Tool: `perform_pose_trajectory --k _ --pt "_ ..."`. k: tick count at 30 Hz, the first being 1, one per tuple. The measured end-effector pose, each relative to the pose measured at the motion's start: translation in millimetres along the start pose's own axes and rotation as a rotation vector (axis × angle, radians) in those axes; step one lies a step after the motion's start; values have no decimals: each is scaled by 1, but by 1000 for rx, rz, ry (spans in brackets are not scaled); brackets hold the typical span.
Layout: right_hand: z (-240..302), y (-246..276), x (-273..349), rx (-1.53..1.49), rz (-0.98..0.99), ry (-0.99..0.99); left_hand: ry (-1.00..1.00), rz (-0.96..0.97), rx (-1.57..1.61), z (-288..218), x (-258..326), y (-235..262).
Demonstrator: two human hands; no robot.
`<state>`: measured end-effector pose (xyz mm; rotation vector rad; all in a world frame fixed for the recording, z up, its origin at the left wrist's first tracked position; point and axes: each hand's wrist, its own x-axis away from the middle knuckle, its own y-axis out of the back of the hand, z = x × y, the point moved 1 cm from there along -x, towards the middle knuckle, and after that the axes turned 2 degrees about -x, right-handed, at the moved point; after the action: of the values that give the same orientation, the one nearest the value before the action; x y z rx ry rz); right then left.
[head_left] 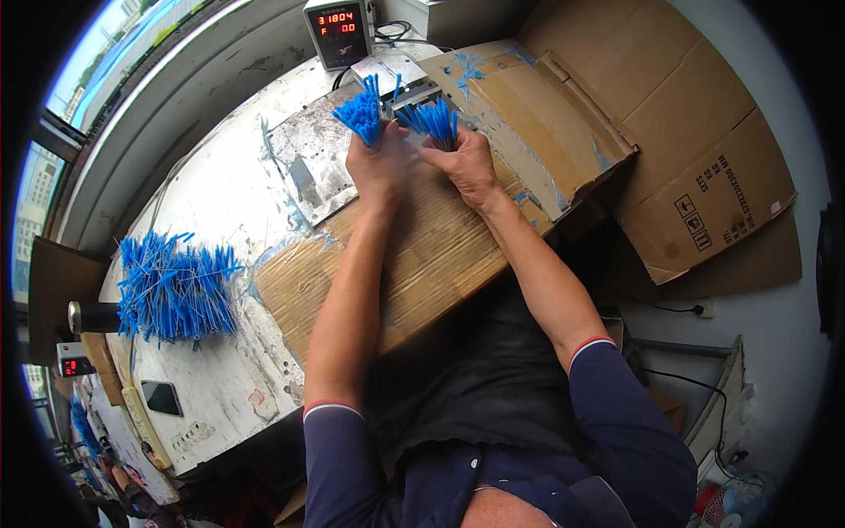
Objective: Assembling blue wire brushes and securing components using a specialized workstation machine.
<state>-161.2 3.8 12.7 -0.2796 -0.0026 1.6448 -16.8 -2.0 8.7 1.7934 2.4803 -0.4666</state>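
My left hand (375,172) is closed round a bundle of thin blue sticks (359,113), their ends fanning up above the fingers. Just to its right, my right hand (468,167) grips a second bundle of blue sticks (428,120). The two bundles are close together, over the far end of a brown cardboard sheet (396,264) covering the near part of the bench. The lower ends of both bundles are hidden by my hands. A large heap of similar pieces (176,286), with blue ends and thin pale stems, lies on the bench to the left.
A counter with a red digital display (339,33) stands at the back beside a worn metal plate (321,150). Cardboard flaps (695,132) rise on the right. A phone (161,398) and a power strip (143,422) lie at the left front. Another person's arm (132,488) shows at lower left.
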Motion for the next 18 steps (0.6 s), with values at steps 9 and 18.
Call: perform_pose_trajectory --k 9,18 --pt "-15 12 -30 170 -192 -53 -104 -245 -49 6 -8 14" --pt "-19 10 -39 159 -254 -84 -249 -276 -276 1 -8 16"
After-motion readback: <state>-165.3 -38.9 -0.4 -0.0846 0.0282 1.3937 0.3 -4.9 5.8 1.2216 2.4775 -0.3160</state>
